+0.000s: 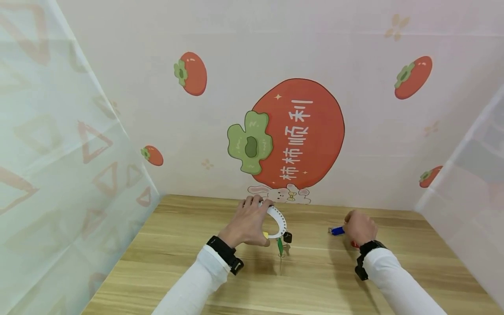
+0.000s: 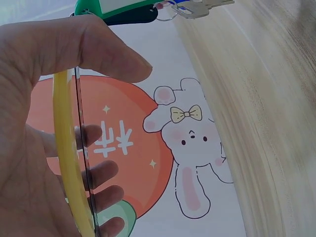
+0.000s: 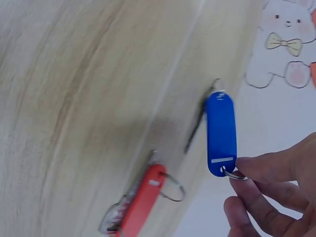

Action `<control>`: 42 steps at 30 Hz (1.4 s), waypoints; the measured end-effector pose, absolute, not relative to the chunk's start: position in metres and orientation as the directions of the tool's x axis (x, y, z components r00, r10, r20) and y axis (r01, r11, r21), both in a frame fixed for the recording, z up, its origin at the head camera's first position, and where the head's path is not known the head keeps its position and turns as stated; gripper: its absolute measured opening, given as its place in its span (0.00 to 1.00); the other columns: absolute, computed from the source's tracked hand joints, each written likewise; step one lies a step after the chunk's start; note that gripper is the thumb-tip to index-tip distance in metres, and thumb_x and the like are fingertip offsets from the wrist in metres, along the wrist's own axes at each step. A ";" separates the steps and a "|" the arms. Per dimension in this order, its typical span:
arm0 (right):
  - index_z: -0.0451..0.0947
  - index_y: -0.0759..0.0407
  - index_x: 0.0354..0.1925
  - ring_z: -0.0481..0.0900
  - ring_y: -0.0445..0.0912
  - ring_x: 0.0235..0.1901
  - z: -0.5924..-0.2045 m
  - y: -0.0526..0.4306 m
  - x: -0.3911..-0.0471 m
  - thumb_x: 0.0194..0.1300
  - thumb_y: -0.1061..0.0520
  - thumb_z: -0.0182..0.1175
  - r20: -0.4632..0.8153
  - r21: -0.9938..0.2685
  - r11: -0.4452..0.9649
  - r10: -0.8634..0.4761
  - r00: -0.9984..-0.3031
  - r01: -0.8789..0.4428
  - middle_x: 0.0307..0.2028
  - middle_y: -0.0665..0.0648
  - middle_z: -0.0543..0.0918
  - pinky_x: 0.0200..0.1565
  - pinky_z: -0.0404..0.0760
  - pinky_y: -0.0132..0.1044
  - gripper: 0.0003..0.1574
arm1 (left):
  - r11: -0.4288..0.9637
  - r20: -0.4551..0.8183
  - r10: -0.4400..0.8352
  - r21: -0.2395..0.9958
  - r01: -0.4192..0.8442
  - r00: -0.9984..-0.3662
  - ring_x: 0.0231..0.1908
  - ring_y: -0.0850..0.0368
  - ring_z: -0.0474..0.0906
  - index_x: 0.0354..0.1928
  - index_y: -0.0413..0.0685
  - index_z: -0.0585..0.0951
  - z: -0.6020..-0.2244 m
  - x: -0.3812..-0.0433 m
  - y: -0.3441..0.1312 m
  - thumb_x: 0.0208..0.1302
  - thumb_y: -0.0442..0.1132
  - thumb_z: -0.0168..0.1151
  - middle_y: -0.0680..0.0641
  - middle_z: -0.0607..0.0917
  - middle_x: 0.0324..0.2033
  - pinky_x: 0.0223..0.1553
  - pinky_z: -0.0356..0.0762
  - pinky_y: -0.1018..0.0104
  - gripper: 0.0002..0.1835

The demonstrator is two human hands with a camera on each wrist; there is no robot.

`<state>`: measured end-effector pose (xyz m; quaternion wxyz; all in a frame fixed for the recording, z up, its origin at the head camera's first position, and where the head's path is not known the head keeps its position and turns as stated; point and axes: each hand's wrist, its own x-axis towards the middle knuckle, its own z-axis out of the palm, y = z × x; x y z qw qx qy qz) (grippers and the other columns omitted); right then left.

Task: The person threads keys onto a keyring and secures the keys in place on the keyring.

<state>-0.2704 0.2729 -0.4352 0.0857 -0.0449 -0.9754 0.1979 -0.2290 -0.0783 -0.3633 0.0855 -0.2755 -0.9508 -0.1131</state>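
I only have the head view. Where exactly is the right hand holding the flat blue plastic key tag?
Observer: By the small silver metal ring at one end of the flat blue plastic key tag; the right hand pinches it.
Operator: And the red bit under that hand?
Observer: An elongated red plastic key tag, with a thin silver loop through its end.

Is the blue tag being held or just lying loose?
Held: the right hand pinches the metal ring at one end of the blue tag.
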 end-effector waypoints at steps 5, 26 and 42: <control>0.84 0.72 0.44 0.83 0.66 0.41 -0.426 0.267 -0.264 0.62 0.65 0.58 0.222 -0.462 0.886 0.080 -0.972 -0.032 0.42 0.71 0.86 0.40 0.78 0.60 0.14 | 0.824 0.223 0.502 0.168 0.540 -0.836 0.62 0.40 0.66 0.67 0.52 0.70 -0.363 -0.230 -0.078 0.36 0.52 0.82 0.40 0.70 0.62 0.64 0.63 0.39 0.51; 0.88 0.63 0.38 0.79 0.55 0.32 -0.389 0.236 -0.248 0.64 0.65 0.62 0.412 -0.439 0.867 -0.041 -0.910 -0.237 0.32 0.60 0.82 0.32 0.75 0.48 0.08 | 0.823 0.225 0.503 0.170 0.542 -0.835 0.62 0.40 0.66 0.68 0.50 0.70 -0.360 -0.228 -0.078 0.36 0.52 0.82 0.40 0.70 0.61 0.64 0.63 0.38 0.52; 0.86 0.63 0.38 0.72 0.42 0.20 -0.379 0.222 -0.242 0.64 0.70 0.54 0.348 -0.474 0.794 -0.229 -0.909 -0.381 0.27 0.54 0.83 0.22 0.70 0.35 0.14 | 0.825 0.230 0.505 0.155 0.543 -0.832 0.61 0.40 0.66 0.67 0.53 0.71 -0.360 -0.226 -0.079 0.35 0.53 0.81 0.40 0.71 0.61 0.64 0.63 0.39 0.51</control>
